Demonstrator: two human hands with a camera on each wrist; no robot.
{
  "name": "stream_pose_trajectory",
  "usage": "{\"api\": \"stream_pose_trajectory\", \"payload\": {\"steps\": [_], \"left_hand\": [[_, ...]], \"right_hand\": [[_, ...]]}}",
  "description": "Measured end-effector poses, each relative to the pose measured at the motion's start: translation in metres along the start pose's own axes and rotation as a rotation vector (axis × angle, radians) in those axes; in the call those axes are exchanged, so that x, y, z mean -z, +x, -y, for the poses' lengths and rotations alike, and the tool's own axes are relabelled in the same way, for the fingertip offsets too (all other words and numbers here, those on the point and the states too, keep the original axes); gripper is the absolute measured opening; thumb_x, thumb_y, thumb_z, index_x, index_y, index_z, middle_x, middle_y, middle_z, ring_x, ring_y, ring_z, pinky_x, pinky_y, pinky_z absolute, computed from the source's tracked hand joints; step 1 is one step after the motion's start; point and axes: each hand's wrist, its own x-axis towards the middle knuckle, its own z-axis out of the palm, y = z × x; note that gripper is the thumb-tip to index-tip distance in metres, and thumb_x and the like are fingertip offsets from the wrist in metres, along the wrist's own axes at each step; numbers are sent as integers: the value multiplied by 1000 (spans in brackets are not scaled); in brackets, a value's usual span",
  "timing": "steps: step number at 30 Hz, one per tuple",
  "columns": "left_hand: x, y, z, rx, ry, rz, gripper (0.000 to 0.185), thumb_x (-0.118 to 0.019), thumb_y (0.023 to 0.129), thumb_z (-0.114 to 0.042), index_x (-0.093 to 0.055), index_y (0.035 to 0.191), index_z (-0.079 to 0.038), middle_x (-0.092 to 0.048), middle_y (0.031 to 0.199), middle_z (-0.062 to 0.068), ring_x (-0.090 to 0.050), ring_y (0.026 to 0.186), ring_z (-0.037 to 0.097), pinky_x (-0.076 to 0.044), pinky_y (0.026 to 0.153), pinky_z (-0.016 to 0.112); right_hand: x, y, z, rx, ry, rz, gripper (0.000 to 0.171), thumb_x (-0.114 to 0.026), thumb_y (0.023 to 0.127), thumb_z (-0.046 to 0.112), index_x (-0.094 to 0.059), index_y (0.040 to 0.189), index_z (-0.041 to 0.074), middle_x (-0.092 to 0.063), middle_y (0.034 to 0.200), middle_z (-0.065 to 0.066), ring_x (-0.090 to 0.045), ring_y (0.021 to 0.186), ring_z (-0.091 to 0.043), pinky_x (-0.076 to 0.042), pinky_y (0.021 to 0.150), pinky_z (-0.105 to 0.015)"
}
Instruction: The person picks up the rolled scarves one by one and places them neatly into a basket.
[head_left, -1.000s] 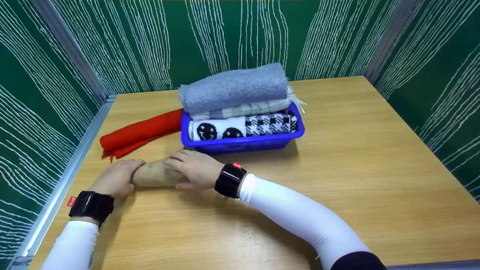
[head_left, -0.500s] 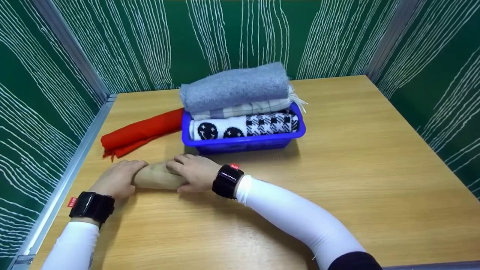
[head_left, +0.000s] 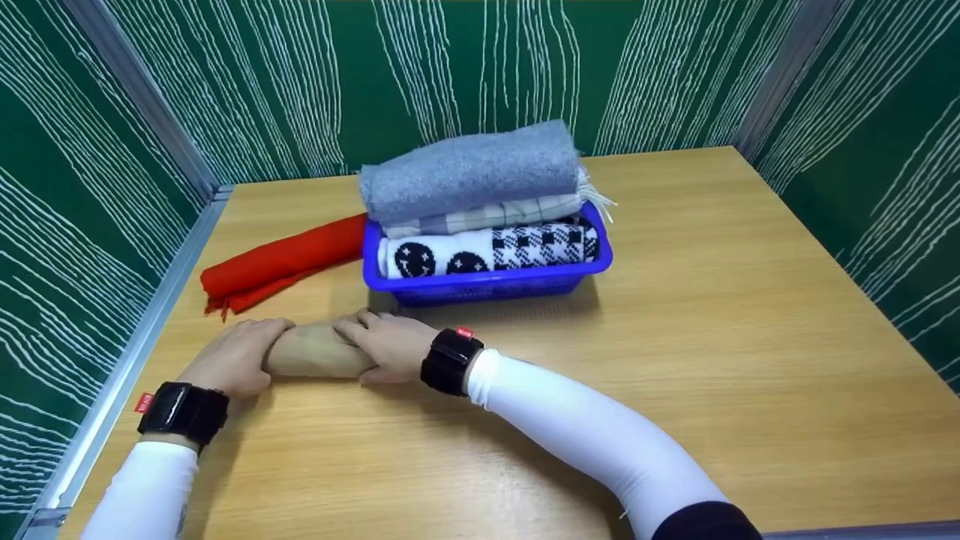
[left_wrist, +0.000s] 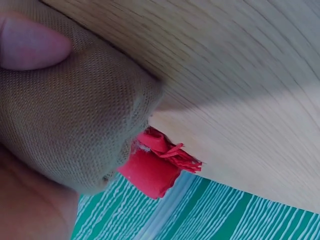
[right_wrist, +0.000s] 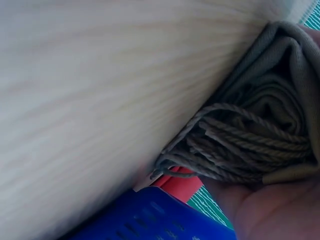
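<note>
A rolled tan scarf (head_left: 319,352) lies on the table in front of the basket. My left hand (head_left: 234,358) grips its left end, and the left wrist view shows the thumb (left_wrist: 35,44) pressed along the weave. At the other end, my right hand (head_left: 397,346) holds the roll with the fingers over the far side and the thumb on the near side. Seen from the right wrist, the scarf (right_wrist: 280,100) has a spiral end with twisted fringe (right_wrist: 240,140) hanging out.
Behind the hands stands a blue basket (head_left: 487,281). It holds a black-and-white patterned roll (head_left: 517,250), a pale checked fringed roll (head_left: 502,217) and a grey roll (head_left: 472,172) on top. A red fringed roll (head_left: 285,262) lies left of it. Green walls (head_left: 600,75) enclose the wooden table (head_left: 750,337).
The right hand has shifted slightly left and nearer at its end of the tan scarf. The left hand has stayed almost still. Basket and red roll have not moved.
</note>
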Motion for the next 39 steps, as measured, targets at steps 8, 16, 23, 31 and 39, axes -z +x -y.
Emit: {"api": "stream_pose_trajectory", "payload": {"steps": [8, 16, 23, 31, 39], "left_hand": [[3, 1, 2, 30, -3, 31, 79, -72, 73, 8, -59, 150, -7, -60, 151, 27, -50, 142, 53, -34, 122, 76], [9, 0, 5, 84, 1, 72, 77, -70, 74, 11, -57, 148, -5, -61, 145, 30, -55, 132, 51, -43, 114, 76], [11, 1, 3, 96, 7, 50, 65, -70, 76, 11, -62, 139, -3, -67, 133, 26, -61, 119, 45, -47, 112, 73], [15, 2, 1, 40, 6, 23, 56, -70, 72, 12, -65, 125, -3, -71, 119, 23, -65, 106, 42, -53, 104, 69], [20, 1, -1, 68, 11, 26, 53, -70, 76, 10, -66, 126, -7, -70, 121, 21, -63, 110, 41, -51, 105, 70]], "right_hand": [[0, 4, 1, -23, -2, 15, 94, -80, 99, 42, -29, 171, 11, -54, 159, -24, -62, 140, -36, -51, 120, -43], [-1, 9, 2, -37, -11, 9, 84, -81, 99, 36, -37, 166, 14, -59, 154, -21, -64, 138, -34, -53, 118, -42], [2, 8, 1, -5, -20, -27, 72, -79, 100, 29, -46, 162, 16, -67, 140, -17, -70, 125, -31, -59, 108, -42], [3, 6, 0, 9, -34, -85, 63, -77, 99, 17, -53, 157, 15, -71, 129, -15, -74, 114, -30, -62, 101, -41], [8, 4, 2, 14, -37, -113, 62, -77, 97, 14, -55, 155, 14, -72, 128, -15, -74, 113, -30, -62, 99, -41]]}}
